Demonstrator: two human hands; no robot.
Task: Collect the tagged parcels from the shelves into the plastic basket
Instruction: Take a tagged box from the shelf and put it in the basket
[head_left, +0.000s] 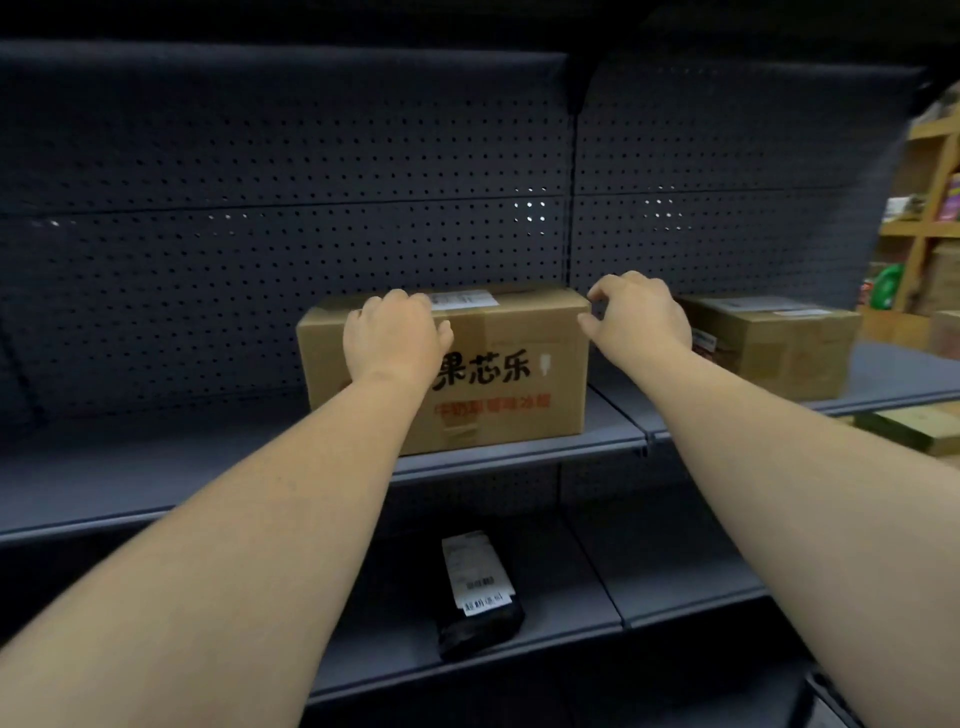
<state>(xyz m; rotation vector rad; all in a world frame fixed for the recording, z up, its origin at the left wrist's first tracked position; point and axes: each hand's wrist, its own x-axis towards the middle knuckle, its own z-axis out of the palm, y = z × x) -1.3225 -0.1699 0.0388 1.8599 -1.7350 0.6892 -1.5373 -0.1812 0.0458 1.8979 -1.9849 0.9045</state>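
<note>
Head view | brown rectangular cardboard parcel (498, 364) with white tag on top, standing on grey metal shelf (208, 467) | left hand (395, 338) resting on parcel's top front edge, fingers curled over it | right hand (641, 314) at parcel's right top corner, fingers loosely bent, contact unclear | second brown cardboard box (779, 343) right of parcel | black wrapped packet (478, 597) below parcel, lower shelf

Both my forearms are stretched forward and up, bare, roughly parallel. My left hand (392, 335) is palm-down, fingers bent over a top edge, thumb (445, 332) out to the right along the front face. My right hand (641, 314) is at the same height, fingers curled inward, thumb and index tips apart in a loose claw; can't tell whether it's touching anything. Wrists straight.
</note>
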